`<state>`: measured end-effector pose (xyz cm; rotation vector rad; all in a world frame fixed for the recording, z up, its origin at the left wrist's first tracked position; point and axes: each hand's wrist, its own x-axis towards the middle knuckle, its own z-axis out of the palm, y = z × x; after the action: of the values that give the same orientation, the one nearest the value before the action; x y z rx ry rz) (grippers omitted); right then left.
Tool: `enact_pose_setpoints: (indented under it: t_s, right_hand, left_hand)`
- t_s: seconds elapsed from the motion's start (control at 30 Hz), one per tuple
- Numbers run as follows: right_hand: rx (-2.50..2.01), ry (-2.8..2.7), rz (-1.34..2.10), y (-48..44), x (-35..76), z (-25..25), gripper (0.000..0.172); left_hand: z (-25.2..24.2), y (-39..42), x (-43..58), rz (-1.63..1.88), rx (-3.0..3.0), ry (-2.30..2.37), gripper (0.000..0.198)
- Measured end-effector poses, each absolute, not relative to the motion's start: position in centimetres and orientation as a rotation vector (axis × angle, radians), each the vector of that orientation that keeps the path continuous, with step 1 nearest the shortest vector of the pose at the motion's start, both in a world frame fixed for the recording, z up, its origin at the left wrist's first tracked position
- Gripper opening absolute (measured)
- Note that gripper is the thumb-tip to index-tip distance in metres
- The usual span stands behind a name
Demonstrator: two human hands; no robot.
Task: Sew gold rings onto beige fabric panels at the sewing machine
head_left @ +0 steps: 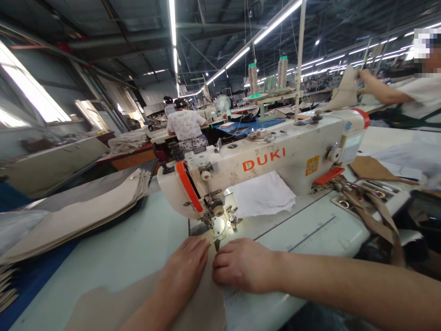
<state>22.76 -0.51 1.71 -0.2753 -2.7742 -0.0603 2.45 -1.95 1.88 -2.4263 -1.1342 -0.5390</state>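
A beige fabric piece (206,301) lies on the pale green table, its far end at the needle area of a white DUKI sewing machine (275,154). My left hand (184,266) rests flat on this piece, fingers stretched toward the presser foot (212,224). Across from it, my right hand (244,265) is closed at the piece's right edge, its fingers curled and its thumb hidden. A small dark strip shows between both hands, just in front of the needle plate (219,225). White cloth (262,195) sits under the machine's arm.
Stacked beige panels (103,202) lie on the left. Brown straps (382,211) hang near the machine's right end. Thread cones (253,80) stand behind it. One person (186,122) sits ahead; another person's arm (389,89) holds fabric at the right.
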Motion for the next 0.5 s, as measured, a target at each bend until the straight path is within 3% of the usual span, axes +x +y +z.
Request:
enact_pose_setpoints:
  t_s: [0.5]
  right_hand:
    - [-0.308, -2.739, -0.033, -0.43, 22.64, 1.31, 0.015]
  left_hand:
    - [1.84, -1.97, 2.95, -0.579, -2.413, -1.113, 0.033]
